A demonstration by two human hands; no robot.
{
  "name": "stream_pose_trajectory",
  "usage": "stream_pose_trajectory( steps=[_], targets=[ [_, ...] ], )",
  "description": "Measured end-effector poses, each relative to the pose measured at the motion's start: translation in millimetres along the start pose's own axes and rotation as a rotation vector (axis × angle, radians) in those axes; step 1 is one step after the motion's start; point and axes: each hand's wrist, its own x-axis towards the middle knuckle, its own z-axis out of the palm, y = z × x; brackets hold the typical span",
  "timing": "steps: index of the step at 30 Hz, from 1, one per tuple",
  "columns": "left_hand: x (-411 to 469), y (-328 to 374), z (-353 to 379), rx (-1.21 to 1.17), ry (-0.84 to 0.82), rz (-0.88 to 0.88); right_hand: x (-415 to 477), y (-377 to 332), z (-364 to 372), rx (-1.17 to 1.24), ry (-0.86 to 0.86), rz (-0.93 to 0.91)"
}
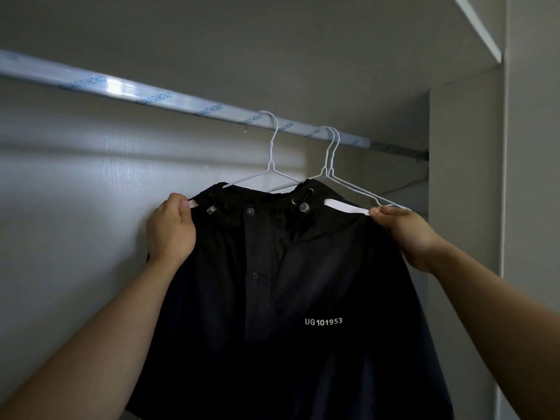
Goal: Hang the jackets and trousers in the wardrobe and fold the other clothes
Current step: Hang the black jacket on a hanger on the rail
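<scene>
Under the rail (pixel 181 100), left hand (pixel 171 231) and right hand (pixel 406 234) are each pinching a shoulder of the jacket (pixel 272 298), which is looking light, limp and slick, likely best gripped at the seams

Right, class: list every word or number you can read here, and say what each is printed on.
"UG101953": white print on the black jacket.
"ANG HONG": blue print repeated along the wardrobe rail; leading letters unclear.
Repeats at the rail's right end: too small to read.

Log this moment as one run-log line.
stage: hanging jacket | left hand: pinches jacket shoulder | right hand: pinches other shoulder | hangers: three on rail
</scene>
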Motion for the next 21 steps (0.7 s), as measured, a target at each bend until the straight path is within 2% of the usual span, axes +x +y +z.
stream_pose_trajectory(
  steps=[3, 5, 7, 10, 12, 13, 15, 17, 21],
  targets=[
    [-3, 18, -6, 0.004, -0.015, -0.120, 3, 1, 6, 0.005, 0.013, 0.019],
    [-6, 41, -12, -0.054, 0.057, -0.136, 4, 3, 9, 0.006, 0.013, 0.033],
    [-12, 71, -20, -0.145, 0.167, -0.005, 3, 5, 11, 0.006, 0.009, 0.023],
    [-22, 120, -27, -0.166, 0.206, 0.355, 1, 9, 15, -0.008, 0.028, -0.007],
    [-28, 152, -23, -0.084, 0.067, 0.544, 0, 12, 17, -0.047, 0.059, -0.038],
    [-32, 165, -19, -0.011, -0.051, 0.569, -1, 13, 18, -0.074, 0.081, -0.051],
    [-38, 184, -6, 0.172, -0.268, 0.506, -2, 15, 19, -0.134, 0.126, -0.084],
    [-39, 192, 9, 0.294, -0.416, 0.401, -4, 16, 20, -0.201, 0.166, -0.124],
    [-31, 198, 26, 0.197, -0.605, 0.177, -8, 17, 21, -0.352, 0.210, -0.191]
  ],
)
